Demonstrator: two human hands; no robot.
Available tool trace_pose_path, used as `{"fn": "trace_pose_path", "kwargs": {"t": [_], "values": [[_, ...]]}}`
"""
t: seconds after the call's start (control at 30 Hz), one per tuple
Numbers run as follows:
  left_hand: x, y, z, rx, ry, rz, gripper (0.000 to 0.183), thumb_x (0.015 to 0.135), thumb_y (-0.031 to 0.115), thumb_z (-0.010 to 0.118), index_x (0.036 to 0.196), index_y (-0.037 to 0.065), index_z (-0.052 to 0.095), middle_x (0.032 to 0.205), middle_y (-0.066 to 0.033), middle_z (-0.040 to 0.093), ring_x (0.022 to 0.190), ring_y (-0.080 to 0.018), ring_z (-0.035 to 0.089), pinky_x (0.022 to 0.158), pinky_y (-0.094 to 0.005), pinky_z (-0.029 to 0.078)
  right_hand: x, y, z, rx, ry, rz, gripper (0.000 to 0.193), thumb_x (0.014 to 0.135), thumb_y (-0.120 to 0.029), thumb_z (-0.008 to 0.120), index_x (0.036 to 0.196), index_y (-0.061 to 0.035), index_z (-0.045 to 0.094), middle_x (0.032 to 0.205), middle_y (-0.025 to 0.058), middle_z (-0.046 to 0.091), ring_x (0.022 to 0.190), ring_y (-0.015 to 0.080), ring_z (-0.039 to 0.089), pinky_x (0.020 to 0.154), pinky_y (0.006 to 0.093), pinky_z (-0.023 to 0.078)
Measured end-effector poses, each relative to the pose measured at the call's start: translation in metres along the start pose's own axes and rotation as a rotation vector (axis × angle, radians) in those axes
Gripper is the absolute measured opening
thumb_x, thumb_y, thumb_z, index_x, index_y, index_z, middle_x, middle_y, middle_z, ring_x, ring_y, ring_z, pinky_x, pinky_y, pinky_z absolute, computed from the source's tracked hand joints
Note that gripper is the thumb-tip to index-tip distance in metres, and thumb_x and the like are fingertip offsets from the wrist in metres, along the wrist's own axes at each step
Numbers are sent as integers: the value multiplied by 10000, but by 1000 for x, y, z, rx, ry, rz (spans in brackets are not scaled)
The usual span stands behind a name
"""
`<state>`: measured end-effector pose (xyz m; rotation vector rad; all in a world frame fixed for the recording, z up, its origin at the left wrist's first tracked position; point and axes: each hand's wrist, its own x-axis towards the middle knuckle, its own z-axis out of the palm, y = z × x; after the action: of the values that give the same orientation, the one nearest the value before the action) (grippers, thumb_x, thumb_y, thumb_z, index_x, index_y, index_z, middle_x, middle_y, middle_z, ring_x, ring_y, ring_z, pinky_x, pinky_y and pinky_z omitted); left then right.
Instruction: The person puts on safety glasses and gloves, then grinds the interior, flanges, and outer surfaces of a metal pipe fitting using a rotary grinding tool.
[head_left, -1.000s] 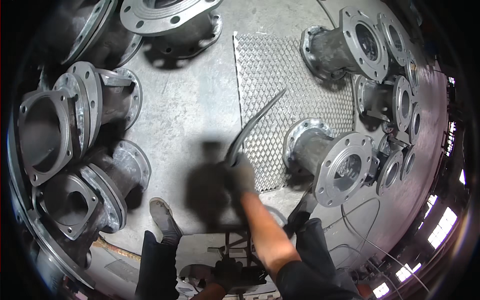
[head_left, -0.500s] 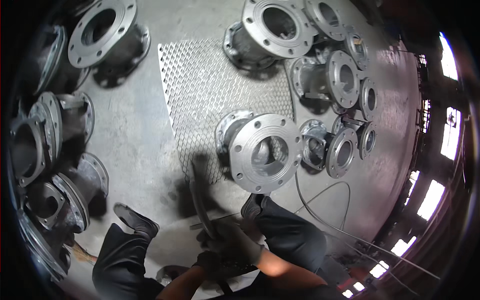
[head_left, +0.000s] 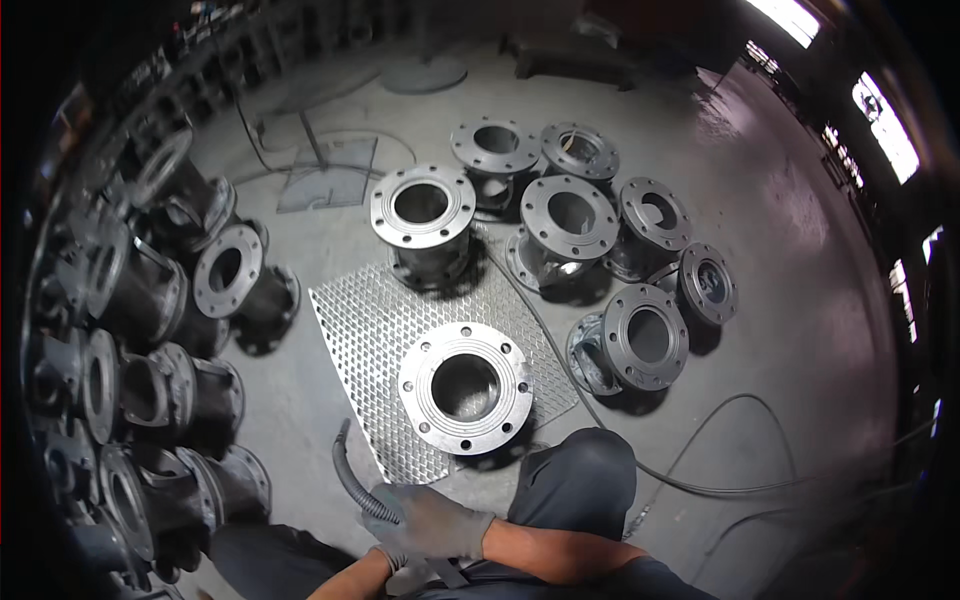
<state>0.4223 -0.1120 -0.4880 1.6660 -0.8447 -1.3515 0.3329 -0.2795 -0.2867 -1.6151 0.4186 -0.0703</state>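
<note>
1. The curved ribbed tube [head_left: 348, 475] is just left of the near corner of the metal mesh mat [head_left: 345, 315], its free tip pointing away from the person along the mat's left edge.
2. The right hand [head_left: 432, 520], gloved, is on the near side of the mat, its fingers wrapped round the tube's lower end.
3. The left hand [head_left: 398, 572] is just below it, farther from the mat; its fingers are mostly hidden, so I cannot tell their state.
4. The tube looks light and fairly stiff, not fragile; the ribs should resist slipping, so the lower end suits a grip.
5. A flanged pipe [head_left: 422, 402] stands on the mat, probably heavy and rigid, best gripped under its flange.
</note>
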Motion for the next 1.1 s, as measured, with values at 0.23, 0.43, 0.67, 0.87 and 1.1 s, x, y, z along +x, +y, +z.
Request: {"fn": "trace_pose_path", "kwargs": {"t": [0.23, 0.43, 0.67, 0.87, 1.1], "values": [[14, 135, -51, -323, 323, 212, 682, 1015, 669, 569, 1281, 56, 704, 1147, -154, 746, 1064, -358, 743, 882, -533, 619, -36, -22, 6, -252, 261, -266, 474, 1046, -429, 620, 1006, 44, 645, 941, 269, 686, 897, 448, 697, 813, 518, 540], [-36, 236, -49, -1000, 195, 92, 608, 1091, 557, 558, 1351, 10, 608, 1080, -112, 716, 962, -283, 715, 829, -469, 634, -83, -36, 1, -364, -29, -315, 464, 1051, -435, 626, 1049, 29, 644, 988, 255, 711, 927, 450, 702, 845, 522, 539], [-42, 264, -75, -704, 370, 270, 297, 1089, 247, 629, 1289, 28, 653, 830, -40, 656, 576, -149, 594, 538, -367, 527, -157, 12, 10, -491, 268, -482, 418, 1038, -339, 697, 1331, -41, 685, 1227, 197, 728, 1118, 387, 705, 985, 449, 558], [-57, 311, -113, -413, 342, 502, 267, 1116, 246, 605, 1289, 46, 639, 783, -52, 664, 567, -122, 609, 519, -274, 515, -311, 28, -28, 211, 1479, -177, 284, 1122, -246, 551, 1176, 5, 672, 1018, 128, 747, 848, 166, 735, 813, 327, 609], [4, 312, -107, -312, 185, 408, 329, 1106, 231, 597, 1336, -4, 600, 827, -69, 664, 608, -119, 614, 552, -256, 520, -362, 208, 26, -256, 936, 708, 529, 1054, -348, 422, 1249, 30, 736, 1267, 308, 718, 1233, 373, 669, 1049, 458, 500]]}}
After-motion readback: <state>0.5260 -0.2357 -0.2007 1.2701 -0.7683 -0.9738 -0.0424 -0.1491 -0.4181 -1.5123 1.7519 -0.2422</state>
